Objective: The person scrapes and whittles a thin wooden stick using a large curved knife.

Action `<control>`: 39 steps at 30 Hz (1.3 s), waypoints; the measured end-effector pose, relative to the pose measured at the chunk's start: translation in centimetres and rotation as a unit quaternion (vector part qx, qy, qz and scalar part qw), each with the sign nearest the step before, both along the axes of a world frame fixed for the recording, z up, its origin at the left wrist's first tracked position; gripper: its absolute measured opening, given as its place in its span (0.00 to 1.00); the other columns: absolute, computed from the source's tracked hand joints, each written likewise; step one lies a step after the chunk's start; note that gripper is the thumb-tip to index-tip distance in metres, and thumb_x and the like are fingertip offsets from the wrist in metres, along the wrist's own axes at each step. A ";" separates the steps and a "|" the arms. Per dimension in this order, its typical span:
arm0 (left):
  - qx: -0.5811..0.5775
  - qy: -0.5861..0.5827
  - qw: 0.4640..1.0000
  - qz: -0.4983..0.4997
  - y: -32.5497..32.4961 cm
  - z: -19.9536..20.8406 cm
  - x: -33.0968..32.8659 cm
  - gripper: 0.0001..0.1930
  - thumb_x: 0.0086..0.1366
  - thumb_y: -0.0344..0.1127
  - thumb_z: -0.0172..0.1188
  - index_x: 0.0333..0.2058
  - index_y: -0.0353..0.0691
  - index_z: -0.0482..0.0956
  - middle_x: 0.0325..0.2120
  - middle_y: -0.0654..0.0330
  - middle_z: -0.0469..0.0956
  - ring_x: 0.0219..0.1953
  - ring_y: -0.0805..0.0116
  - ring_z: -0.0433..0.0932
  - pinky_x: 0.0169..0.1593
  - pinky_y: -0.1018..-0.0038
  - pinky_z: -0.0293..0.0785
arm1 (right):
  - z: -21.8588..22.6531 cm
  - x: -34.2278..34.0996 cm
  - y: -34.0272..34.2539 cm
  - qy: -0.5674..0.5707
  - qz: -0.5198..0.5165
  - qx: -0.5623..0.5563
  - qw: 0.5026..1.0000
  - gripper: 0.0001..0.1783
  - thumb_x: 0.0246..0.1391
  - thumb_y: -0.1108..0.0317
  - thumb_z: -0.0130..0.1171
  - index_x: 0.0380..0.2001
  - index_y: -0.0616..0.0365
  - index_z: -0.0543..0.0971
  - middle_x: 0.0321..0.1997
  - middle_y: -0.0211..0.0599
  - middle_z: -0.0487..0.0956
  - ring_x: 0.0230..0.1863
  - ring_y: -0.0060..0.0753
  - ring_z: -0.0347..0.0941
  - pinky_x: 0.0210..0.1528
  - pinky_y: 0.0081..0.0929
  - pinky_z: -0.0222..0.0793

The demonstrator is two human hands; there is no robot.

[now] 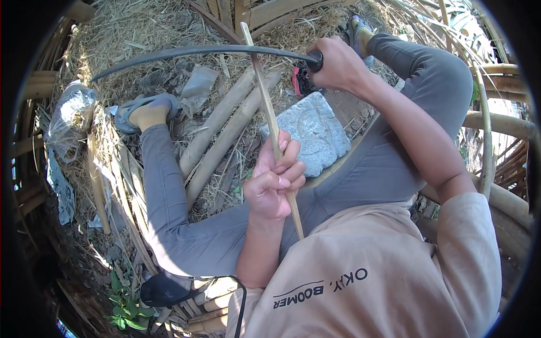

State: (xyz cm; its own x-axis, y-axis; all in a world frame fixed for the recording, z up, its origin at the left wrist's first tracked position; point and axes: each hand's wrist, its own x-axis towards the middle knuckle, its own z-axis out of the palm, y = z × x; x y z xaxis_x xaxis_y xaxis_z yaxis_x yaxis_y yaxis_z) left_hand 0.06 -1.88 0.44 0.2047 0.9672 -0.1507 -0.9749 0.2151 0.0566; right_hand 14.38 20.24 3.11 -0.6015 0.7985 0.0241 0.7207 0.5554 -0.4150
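My left hand [277, 176] is closed round a thin bamboo strip [261, 84], which slants up and away from my shirt. In my right hand [340, 66] is the black handle of a long, dark machete [186, 50], its slightly curved blade pointing left. Near the strip's upper end the blade crosses it and seems to touch it. Beyond my left hand, a squarish grey stone block [315, 132] lies on the ground between my legs.
Two bamboo poles [220, 118] lie left of the stone. A red and black item [301, 81] sits below my right hand. Clear plastic bags [70, 121] and straw litter the ground. Bamboo rails [501, 125] stand at the right. A black cap-like item [164, 290] lies lower left.
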 end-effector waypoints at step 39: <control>-0.045 0.084 0.995 0.018 -0.2 0.3 1.1 0.26 0.40 0.22 0.48 0.44 0.37 0.62 0.27 0.66 0.58 0.19 0.82 0.52 0.19 0.87 0.51 | 0.1 0.3 0.3 -0.102 -0.004 0.050 0.993 0.13 0.34 0.64 0.64 0.25 0.61 0.83 0.25 0.51 0.81 0.33 0.55 0.80 0.40 0.46 0.77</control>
State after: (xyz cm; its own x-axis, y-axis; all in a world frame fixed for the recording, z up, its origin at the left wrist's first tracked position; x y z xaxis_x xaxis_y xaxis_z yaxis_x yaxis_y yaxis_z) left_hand 1.15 -2.12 0.70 0.1339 0.9548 -0.2654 -0.9606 0.1908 0.2018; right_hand 14.67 20.53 3.20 -0.5953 0.8033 -0.0180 0.7890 0.5802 -0.2021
